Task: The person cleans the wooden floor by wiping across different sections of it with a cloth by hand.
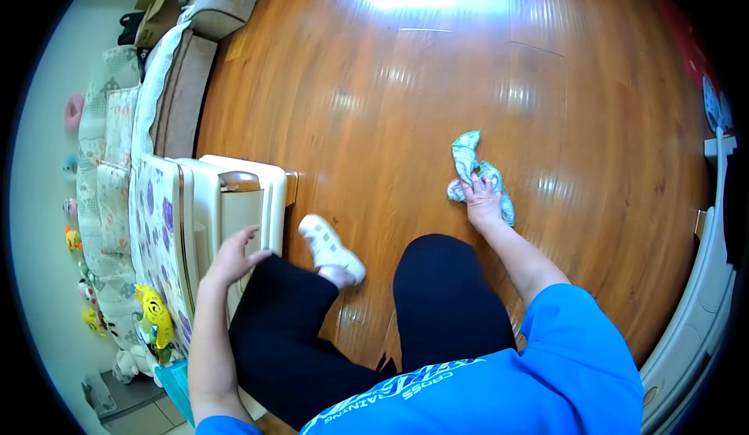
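Observation:
My right hand (483, 200) is down at the wooden floor (390, 138), its fingers gripping a crumpled light green and white cloth (466, 151). Part of the cloth sticks out ahead of the fingers, and more of it bunches on either side of the hand. My left hand (235, 256) holds nothing. Its fingers are apart, with the thumb by my bent knee, close to the white cabinet (240, 215). A white clog with holes (331, 248) is on my foot, flat on the floor between the cabinet and the cloth.
Along the left stand a brown sofa (181, 95) with patterned covers and a table with a purple-flowered cloth (156, 209). A yellow toy (154, 316) lies near the table. A long whitish piece of furniture (690, 302) borders the right side.

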The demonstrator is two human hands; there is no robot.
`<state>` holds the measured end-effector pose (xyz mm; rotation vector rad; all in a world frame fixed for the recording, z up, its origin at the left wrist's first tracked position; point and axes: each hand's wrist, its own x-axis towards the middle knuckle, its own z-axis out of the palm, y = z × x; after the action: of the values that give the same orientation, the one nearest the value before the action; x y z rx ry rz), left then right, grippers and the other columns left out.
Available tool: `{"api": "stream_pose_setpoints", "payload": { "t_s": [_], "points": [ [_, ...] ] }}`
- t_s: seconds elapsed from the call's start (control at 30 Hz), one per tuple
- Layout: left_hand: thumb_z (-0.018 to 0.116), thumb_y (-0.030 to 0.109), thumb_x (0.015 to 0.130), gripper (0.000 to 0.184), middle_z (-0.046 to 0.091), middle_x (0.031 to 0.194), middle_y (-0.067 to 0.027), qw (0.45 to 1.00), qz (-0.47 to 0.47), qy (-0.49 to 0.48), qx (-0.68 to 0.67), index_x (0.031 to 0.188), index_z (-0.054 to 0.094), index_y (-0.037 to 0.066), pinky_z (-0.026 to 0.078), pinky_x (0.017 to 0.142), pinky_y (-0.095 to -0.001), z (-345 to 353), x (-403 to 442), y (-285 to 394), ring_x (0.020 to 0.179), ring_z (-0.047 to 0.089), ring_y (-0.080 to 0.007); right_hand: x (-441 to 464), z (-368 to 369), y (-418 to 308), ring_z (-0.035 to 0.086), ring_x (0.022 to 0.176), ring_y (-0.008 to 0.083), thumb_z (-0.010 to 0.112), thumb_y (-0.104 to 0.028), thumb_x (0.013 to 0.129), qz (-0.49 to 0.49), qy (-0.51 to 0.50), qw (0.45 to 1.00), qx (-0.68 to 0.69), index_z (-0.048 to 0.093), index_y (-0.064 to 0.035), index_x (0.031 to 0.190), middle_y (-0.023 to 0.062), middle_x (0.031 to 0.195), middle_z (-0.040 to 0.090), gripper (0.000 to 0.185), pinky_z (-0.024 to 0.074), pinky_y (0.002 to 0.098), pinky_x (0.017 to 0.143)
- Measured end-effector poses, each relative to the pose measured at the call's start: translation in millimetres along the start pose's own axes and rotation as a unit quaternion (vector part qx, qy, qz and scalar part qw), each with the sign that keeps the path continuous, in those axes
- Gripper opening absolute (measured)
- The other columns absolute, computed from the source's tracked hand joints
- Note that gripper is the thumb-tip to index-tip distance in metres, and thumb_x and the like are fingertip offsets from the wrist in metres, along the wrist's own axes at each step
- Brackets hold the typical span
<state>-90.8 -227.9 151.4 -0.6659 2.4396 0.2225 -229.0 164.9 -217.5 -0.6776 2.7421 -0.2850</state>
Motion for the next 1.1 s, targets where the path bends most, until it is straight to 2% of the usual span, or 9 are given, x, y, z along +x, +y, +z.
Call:
{"api": "stream_pose_setpoints", "payload": {
  "t_s": [0.3,0.47,0.6,0.67,0.7,0.8,0.9,1.03,1.1],
  "points": [
    [0.075,0.033,0.080,0.062,0.062,0.118,-0.0203,0.991,0.073,-0.107,0.043,0.130,0.051,0.007,0.049,0.092,-0.0397,56,100,-1,0.109,0.060,-0.0317,4,-19,8,0.037,0.127,0.0370,0.052,-0.013,0.085,-0.009,-0.008,0.999,0.035,0.049,-0.0240,0.132,0.0071,0.141,0.040,0.048,0.0455,0.0528,0.092],
    [0.073,0.035,0.083,0.058,0.061,0.119,-0.0213,0.964,0.146,-0.222,-0.014,0.128,0.052,0.006,0.049,0.092,-0.0398,97,184,25,0.108,0.061,-0.0321,16,-40,24,0.037,0.127,0.0389,0.066,-0.007,0.072,-0.052,-0.054,0.994,0.084,0.047,-0.0239,0.132,0.0121,0.141,0.039,0.065,0.0416,0.0452,0.103],
    [0.071,0.038,0.083,0.059,0.061,0.119,-0.0193,0.957,0.235,-0.165,0.047,0.126,0.052,0.003,0.047,0.095,-0.0385,103,210,76,0.111,0.058,-0.0321,23,-54,27,0.036,0.130,0.0396,0.071,-0.008,0.071,-0.066,-0.126,0.985,0.099,0.045,-0.0229,0.136,0.0144,0.143,0.037,0.071,0.0373,0.0457,0.106],
    [0.068,0.032,0.085,0.047,0.062,0.114,-0.0160,0.911,0.384,-0.151,0.023,0.122,0.055,0.005,0.048,0.092,-0.0387,104,223,109,0.108,0.059,-0.0317,10,-83,14,0.033,0.133,0.0418,0.071,-0.010,0.075,-0.046,-0.167,0.969,0.173,0.043,-0.0214,0.138,0.0159,0.146,0.035,0.070,0.0349,0.0483,0.108],
    [0.068,0.032,0.085,0.047,0.062,0.114,-0.0160,0.907,0.392,-0.153,0.024,0.122,0.055,0.005,0.048,0.092,-0.0387,105,230,122,0.108,0.059,-0.0317,3,-84,12,0.033,0.133,0.0419,0.069,-0.008,0.077,-0.074,-0.104,0.978,0.167,0.044,-0.0180,0.136,0.0180,0.145,0.036,0.065,0.0346,0.0485,0.108],
    [0.066,0.023,0.084,0.039,0.060,0.112,-0.0100,0.788,0.606,-0.039,0.105,0.119,0.057,0.009,0.045,0.092,-0.0404,112,248,171,0.110,0.055,-0.0281,-32,-98,24,0.036,0.131,0.0406,0.067,-0.005,0.078,-0.061,0.010,0.979,0.196,0.045,-0.0126,0.133,0.0200,0.142,0.039,0.059,0.0363,0.0464,0.107],
    [0.067,0.022,0.082,0.044,0.054,0.127,-0.0059,0.657,0.741,-0.034,0.137,0.123,0.055,0.015,0.041,0.098,-0.0438,147,256,240,0.121,0.048,-0.0277,-80,-102,48,0.039,0.128,0.0401,0.065,-0.003,0.080,0.138,-0.029,0.979,0.151,0.046,-0.0058,0.129,0.0232,0.139,0.040,0.053,0.0389,0.0441,0.104],
    [0.067,0.032,0.082,0.051,0.034,0.149,-0.0017,0.482,0.864,-0.032,0.140,0.130,0.051,0.030,0.039,0.096,-0.0563,212,242,316,0.137,0.031,-0.0295,-128,-62,34,0.036,0.130,0.0426,0.071,-0.006,0.076,0.358,-0.008,0.923,0.138,0.033,0.0014,0.139,0.0284,0.142,0.032,0.074,0.0336,0.0439,0.109],
    [0.066,0.035,0.083,0.049,0.031,0.151,-0.0001,0.484,0.850,-0.037,0.206,0.129,0.051,0.031,0.039,0.095,-0.0564,224,246,329,0.139,0.028,-0.0291,-135,-24,0,0.033,0.133,0.0425,0.073,-0.007,0.076,0.393,0.073,0.903,0.159,0.030,0.0009,0.142,0.0286,0.146,0.028,0.079,0.0297,0.0431,0.111]
  ]
}}
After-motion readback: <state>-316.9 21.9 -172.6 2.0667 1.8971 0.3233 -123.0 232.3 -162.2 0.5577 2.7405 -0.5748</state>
